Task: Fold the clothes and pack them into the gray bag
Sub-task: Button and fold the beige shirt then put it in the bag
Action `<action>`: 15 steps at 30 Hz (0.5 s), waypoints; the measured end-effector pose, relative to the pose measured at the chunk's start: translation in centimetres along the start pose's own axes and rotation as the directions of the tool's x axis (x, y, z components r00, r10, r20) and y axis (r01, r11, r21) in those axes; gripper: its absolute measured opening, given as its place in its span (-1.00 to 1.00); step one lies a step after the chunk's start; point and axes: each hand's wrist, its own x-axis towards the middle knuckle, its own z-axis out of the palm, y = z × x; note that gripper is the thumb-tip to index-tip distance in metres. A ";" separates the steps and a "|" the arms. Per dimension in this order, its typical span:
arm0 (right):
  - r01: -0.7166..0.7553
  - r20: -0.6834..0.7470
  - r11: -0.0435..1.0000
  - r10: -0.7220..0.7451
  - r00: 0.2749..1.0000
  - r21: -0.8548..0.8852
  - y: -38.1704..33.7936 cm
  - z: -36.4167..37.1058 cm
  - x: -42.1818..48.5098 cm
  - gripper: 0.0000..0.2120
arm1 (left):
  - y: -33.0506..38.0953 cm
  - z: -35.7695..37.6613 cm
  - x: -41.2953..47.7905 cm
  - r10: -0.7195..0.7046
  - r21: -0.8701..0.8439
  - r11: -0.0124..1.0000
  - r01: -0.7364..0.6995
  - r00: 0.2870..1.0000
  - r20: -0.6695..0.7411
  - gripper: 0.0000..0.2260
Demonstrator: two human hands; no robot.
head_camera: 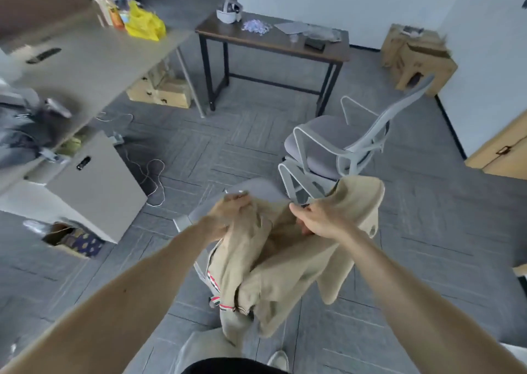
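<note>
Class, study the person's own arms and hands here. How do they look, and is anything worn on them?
Both arms are bare to the frame's edge: no sleeve on the left forearm or right forearm. The left hand and right hand wear no gloves; no watch, ring or bracelet is visible. A small dark spot marks the left forearm.

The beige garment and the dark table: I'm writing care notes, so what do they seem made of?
Beige garment: soft matte fabric, likely cotton or a blend, since it hangs in limp folds and creases. Dark table: brown wood-grain top, maybe laminate; thin black legs look like painted metal.
</note>
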 end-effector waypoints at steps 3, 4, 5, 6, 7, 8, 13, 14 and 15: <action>-0.085 0.171 0.921 0.020 0.985 0.380 -3.2 -0.7 -0.9 -0.35 | 4.4 1.5 -3.9 0.150 -0.203 0.968 -0.146 0.989 0.004 -0.76; -0.112 0.243 0.886 -0.001 0.970 0.450 -4.4 -0.9 -1.4 -0.30 | 5.8 1.9 -5.3 0.179 -0.230 0.958 -0.173 0.984 0.008 -0.72; -0.129 0.295 0.850 -0.033 0.955 0.511 -5.4 -0.9 -1.5 -0.27 | 7.0 2.3 -6.6 0.218 -0.236 0.949 -0.207 0.976 0.020 -0.71; -0.120 0.320 0.801 -0.093 0.943 0.586 -6.7 -1.2 -2.1 -0.27 | 8.0 2.9 -7.8 0.258 -0.229 0.943 -0.243 0.965 0.040 -0.72; -0.089 0.301 0.747 -0.153 0.941 0.659 -7.7 -1.6 -2.4 -0.32 | 8.9 3.4 -8.9 0.296 -0.219 0.936 -0.274 0.952 0.074 -0.73; -0.040 0.257 0.686 -0.218 0.942 0.727 -8.7 -2.1 -3.1 -0.40 | 9.7 3.9 -9.8 0.332 -0.209 0.930 -0.303 0.936 0.118 -0.72; 0.144 -0.027 0.510 -0.231 0.973 0.848 -11.5 -6.3 -5.7 -0.71 | 11.7 6.3 -12.7 0.413 -0.043 0.905 -0.424 0.848 0.332 -0.59; 0.193 -0.118 0.540 -0.171 0.978 0.819 -11.7 -7.3 -6.0 -0.73 | 12.1 6.7 -13.1 0.403 -0.044 0.908 -0.416 0.840 0.365 -0.57; 0.240 -0.202 0.606 -0.131 0.971 0.758 -11.9 -8.3 -6.0 -0.78 | 12.7 6.9 -13.5 0.393 -0.050 0.913 -0.406 0.836 0.383 -0.56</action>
